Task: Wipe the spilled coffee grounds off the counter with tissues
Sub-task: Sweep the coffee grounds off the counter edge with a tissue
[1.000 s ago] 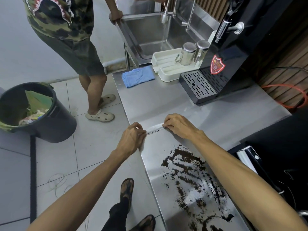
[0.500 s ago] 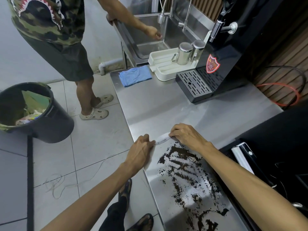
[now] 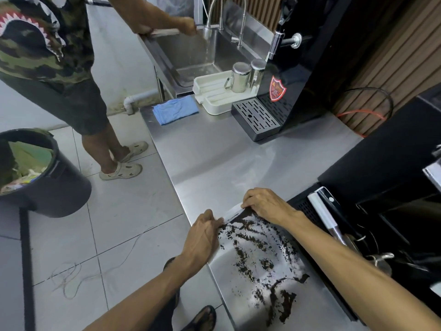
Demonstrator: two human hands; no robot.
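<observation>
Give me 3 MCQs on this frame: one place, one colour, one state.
1. Where does the folded cloth lie?
A. on the counter's far end, next to the white tray
B. inside the sink
C. in the bin

2. What colour is that cloth?
A. red
B. blue
C. yellow

3. How is the tissue held?
A. balled up in one hand
B. lying loose, untouched
C. stretched between both hands at the far edge of the grounds

Answers:
1. A: it rests on the steel counter beside the white tray, short of the sink.
2. B: it is light blue.
3. C: the left hand and right hand each pinch an end, with the coffee grounds spread on the near side.
</observation>
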